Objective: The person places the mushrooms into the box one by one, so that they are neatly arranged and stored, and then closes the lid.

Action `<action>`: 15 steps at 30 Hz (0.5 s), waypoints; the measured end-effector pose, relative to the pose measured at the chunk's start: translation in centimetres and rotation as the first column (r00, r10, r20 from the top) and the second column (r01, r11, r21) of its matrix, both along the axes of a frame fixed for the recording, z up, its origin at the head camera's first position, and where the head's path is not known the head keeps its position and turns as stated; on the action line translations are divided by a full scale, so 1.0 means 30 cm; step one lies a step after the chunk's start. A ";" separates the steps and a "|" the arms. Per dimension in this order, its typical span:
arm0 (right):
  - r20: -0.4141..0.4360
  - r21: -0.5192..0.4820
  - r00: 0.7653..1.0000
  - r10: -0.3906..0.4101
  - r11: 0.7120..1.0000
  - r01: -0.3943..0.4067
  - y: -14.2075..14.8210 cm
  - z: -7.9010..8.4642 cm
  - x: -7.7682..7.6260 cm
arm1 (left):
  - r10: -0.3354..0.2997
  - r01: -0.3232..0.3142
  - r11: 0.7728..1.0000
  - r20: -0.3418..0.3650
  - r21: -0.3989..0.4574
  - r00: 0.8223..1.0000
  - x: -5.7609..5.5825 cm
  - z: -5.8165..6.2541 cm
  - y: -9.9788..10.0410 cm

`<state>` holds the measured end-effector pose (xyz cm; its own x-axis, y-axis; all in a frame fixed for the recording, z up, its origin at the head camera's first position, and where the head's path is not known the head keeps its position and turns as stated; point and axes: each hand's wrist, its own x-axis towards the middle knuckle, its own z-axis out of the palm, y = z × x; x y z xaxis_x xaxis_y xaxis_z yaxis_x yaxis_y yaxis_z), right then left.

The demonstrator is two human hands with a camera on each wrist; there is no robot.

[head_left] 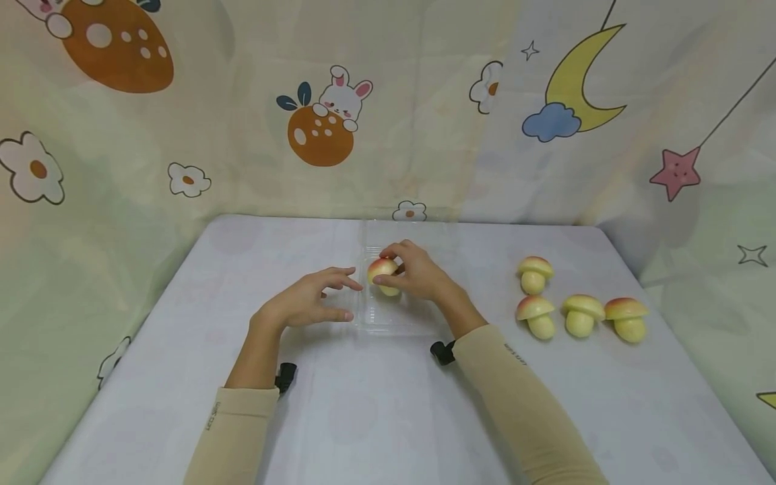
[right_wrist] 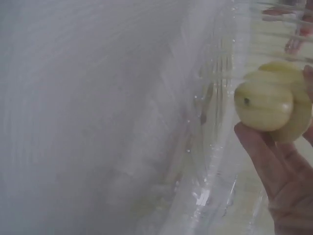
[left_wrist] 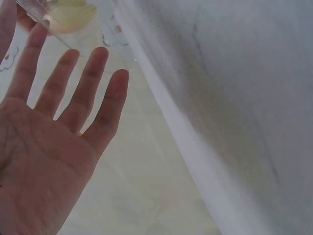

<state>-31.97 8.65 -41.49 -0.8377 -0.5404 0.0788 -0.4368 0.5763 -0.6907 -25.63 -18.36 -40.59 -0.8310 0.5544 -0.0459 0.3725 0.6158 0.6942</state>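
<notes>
Mushroom [head_left: 378, 269] is in or just over clear plastic box [head_left: 397, 320], can't tell exactly; R hand [head_left: 421, 275] pinches its cap, stem down, prob. bc that leaves base free. L hand [head_left: 314, 296], fingers spread, is by box's L edge, maybe to steady it. Four more mushrooms [head_left: 582, 316] on worktop [head_left: 351, 411], R side. See-through walls hard to trace; L-wrist view cuts off thumb.

White-covered tabletop [head_left: 358, 417] in front of me, pale fabric [head_left: 418, 40] right behind it. Print: rabbit [head_left: 341, 102], yellow moon [head_left: 566, 81], blue cloud [head_left: 552, 122], pink star [head_left: 676, 172], flowers [head_left: 31, 168]. Soft light.
</notes>
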 end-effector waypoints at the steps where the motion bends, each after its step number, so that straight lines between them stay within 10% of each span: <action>1: -0.010 0.012 1.000 -0.001 1.000 0.002 -0.004 0.001 0.002 | 0.000 0.000 1.000 0.000 0.000 1.000 0.000 0.001 0.000; 15: -0.074 0.085 0.997 -0.008 0.996 0.014 -0.028 -0.009 0.018 | 0.011 -0.011 1.000 0.013 -0.004 1.000 0.006 0.008 0.006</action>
